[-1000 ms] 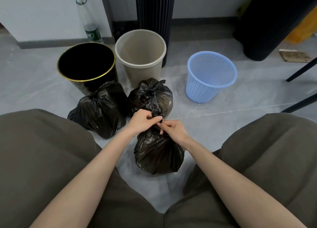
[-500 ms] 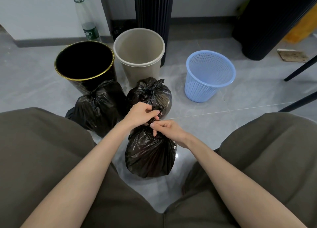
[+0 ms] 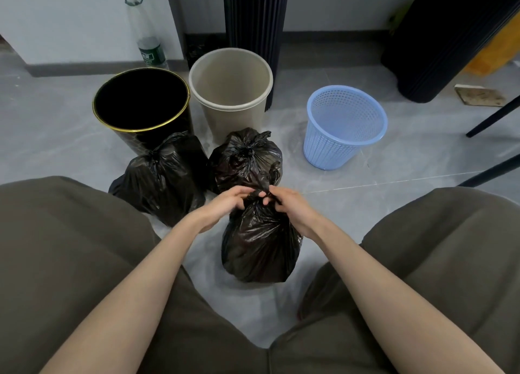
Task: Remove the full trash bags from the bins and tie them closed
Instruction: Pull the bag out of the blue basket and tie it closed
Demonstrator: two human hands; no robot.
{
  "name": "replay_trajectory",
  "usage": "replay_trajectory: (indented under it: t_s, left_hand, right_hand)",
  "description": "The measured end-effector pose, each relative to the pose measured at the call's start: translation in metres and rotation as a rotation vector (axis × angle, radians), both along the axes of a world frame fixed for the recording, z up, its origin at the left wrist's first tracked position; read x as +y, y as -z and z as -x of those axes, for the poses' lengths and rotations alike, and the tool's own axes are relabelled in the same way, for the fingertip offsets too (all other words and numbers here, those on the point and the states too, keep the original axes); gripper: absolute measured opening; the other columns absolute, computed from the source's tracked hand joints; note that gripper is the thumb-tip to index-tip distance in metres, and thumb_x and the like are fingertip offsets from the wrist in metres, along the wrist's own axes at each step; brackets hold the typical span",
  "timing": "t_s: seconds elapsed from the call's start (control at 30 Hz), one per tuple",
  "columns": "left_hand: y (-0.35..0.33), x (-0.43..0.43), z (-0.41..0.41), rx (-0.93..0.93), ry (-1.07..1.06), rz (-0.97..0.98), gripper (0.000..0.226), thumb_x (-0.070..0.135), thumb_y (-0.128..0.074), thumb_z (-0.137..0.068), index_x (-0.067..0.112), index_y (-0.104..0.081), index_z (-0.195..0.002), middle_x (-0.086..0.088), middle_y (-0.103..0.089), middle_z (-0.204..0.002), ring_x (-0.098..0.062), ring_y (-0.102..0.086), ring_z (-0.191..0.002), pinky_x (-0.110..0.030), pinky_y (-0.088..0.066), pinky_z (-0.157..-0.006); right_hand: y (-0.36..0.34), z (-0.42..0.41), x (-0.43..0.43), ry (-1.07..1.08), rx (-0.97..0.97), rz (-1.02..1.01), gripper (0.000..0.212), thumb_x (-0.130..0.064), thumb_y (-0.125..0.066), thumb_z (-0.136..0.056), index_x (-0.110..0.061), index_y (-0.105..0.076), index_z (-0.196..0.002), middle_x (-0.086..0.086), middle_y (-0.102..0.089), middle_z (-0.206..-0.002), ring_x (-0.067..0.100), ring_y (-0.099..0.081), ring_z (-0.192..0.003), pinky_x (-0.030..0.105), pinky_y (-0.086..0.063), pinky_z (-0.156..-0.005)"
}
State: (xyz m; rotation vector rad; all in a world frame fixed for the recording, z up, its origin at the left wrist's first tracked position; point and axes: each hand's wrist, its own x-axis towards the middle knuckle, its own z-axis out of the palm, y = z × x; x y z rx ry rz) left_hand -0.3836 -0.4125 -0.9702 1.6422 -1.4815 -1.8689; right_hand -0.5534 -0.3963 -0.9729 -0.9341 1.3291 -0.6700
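Observation:
A full black trash bag (image 3: 260, 247) stands on the floor between my knees. My left hand (image 3: 225, 206) and my right hand (image 3: 292, 205) both pinch its gathered neck, with a twisted tail of plastic sticking up between them. Two more black bags with knotted tops lie behind it: one on the left (image 3: 163, 179), one in the middle (image 3: 247, 157). Behind those stand a black bin with a gold rim (image 3: 112, 120), a beige bin (image 3: 230, 112) and a blue mesh basket (image 3: 340, 146), none with a bag inside.
A plastic bottle (image 3: 146, 41) stands against the back wall. A black ribbed column (image 3: 254, 22) rises behind the beige bin, and a large dark cylinder (image 3: 433, 44) stands at the right. Black chair legs (image 3: 492, 117) cross the right edge. My knees fill the lower corners.
The bag has shifted right on the floor. My hands have moved apart along the neck, and a tail of plastic now sticks up between them.

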Motion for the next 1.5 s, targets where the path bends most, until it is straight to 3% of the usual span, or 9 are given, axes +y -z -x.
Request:
replay_trajectory:
  t_s: [0.2,0.33,0.5,0.63,0.77,0.93,1.07,1.3,1.5]
  left_hand:
    - [0.03,0.001,0.0,-0.441,0.272,0.337,0.043,0.056,-0.056,-0.079,0.053,-0.046,-0.121,0.011,-0.055,-0.119,-0.016,-0.044,-0.116,-0.04,-0.031,-0.107]
    - [0.038,0.001,-0.004,-0.497,0.217,0.501,0.026,0.041,-0.05,-0.089,0.058,-0.052,-0.11,0.019,-0.054,-0.094,-0.017,-0.05,-0.106,-0.041,-0.034,-0.097]
    - [0.027,0.005,-0.001,-0.582,0.316,0.509,0.03,0.029,-0.042,-0.095,0.048,-0.057,-0.114,0.014,-0.058,-0.105,-0.014,-0.042,-0.108,-0.032,-0.02,-0.086]
    - [0.026,0.005,0.0,-0.58,0.3,0.387,0.03,0.031,-0.047,-0.09,0.049,-0.062,-0.11,0.02,-0.062,-0.115,-0.009,-0.044,-0.12,-0.038,-0.019,-0.096]
    - [0.013,0.005,0.001,-0.462,0.206,0.125,0.03,0.038,-0.038,-0.092,0.033,-0.067,-0.087,0.008,-0.063,-0.098,-0.014,-0.048,-0.102,-0.038,-0.024,-0.097]
    - [0.015,0.009,0.001,-0.131,0.115,0.161,0.034,0.021,-0.036,-0.1,0.03,-0.049,-0.13,-0.007,-0.062,-0.101,-0.006,-0.048,-0.077,-0.018,-0.037,-0.065]
    - [0.016,0.013,0.005,0.035,0.124,0.228,0.036,0.006,-0.043,-0.097,0.027,-0.046,-0.127,0.009,-0.036,-0.048,-0.001,-0.03,-0.037,-0.009,-0.026,-0.039]
    - [0.031,0.009,-0.001,-0.156,0.088,0.365,0.021,0.022,-0.047,-0.097,0.021,-0.059,-0.081,0.007,-0.048,-0.061,-0.005,-0.045,-0.055,-0.026,-0.042,-0.061]
    - [0.025,0.006,0.0,-0.612,0.067,0.608,0.025,0.034,-0.044,-0.096,0.023,-0.066,-0.099,0.002,-0.054,-0.101,-0.024,-0.051,-0.102,-0.041,-0.046,-0.086]
  right_hand:
    - [0.003,0.003,-0.003,-0.062,-0.024,-0.029,0.031,-0.023,-0.043,-0.098,-0.018,-0.07,-0.084,-0.005,-0.063,-0.074,0.001,-0.052,-0.067,0.018,-0.034,-0.06]
    - [-0.009,0.013,-0.004,-0.209,0.09,0.031,0.024,-0.021,-0.054,-0.095,-0.009,-0.074,-0.09,-0.006,-0.069,-0.074,-0.003,-0.049,-0.054,0.012,-0.039,-0.06]
    - [-0.006,0.019,-0.009,-0.509,0.589,0.367,0.022,-0.019,-0.066,-0.087,-0.008,-0.073,-0.069,-0.012,-0.054,-0.05,0.003,-0.043,-0.046,0.016,-0.035,-0.053]
    - [0.005,0.011,-0.002,-0.526,0.811,0.597,0.021,-0.004,-0.062,-0.081,-0.014,-0.078,-0.091,0.001,-0.074,-0.088,0.015,-0.065,-0.078,0.025,-0.049,-0.079]
    - [0.018,0.007,0.003,-0.291,0.726,0.778,0.03,0.009,-0.06,-0.07,-0.011,-0.078,-0.084,0.003,-0.074,-0.089,0.017,-0.068,-0.084,0.027,-0.052,-0.085]
    - [0.019,-0.004,0.01,-0.045,0.583,0.749,0.028,0.013,-0.065,-0.069,-0.01,-0.079,-0.079,0.006,-0.069,-0.081,0.003,-0.058,-0.069,0.007,-0.043,-0.067]
    - [0.016,-0.002,0.008,0.065,0.448,0.598,0.034,0.019,-0.062,-0.064,-0.008,-0.078,-0.078,0.005,-0.066,-0.08,-0.006,-0.058,-0.067,0.006,-0.044,-0.066]
    - [0.023,0.005,0.005,0.061,0.323,0.38,0.01,-0.022,-0.08,-0.073,-0.014,-0.075,-0.071,0.0,-0.072,-0.072,0.009,-0.068,-0.073,0.026,-0.056,-0.076]
    - [0.023,0.001,0.006,0.143,0.119,0.073,0.023,-0.027,-0.057,-0.094,-0.018,-0.073,-0.081,0.016,-0.07,-0.09,0.009,-0.061,-0.079,0.031,-0.051,-0.081]
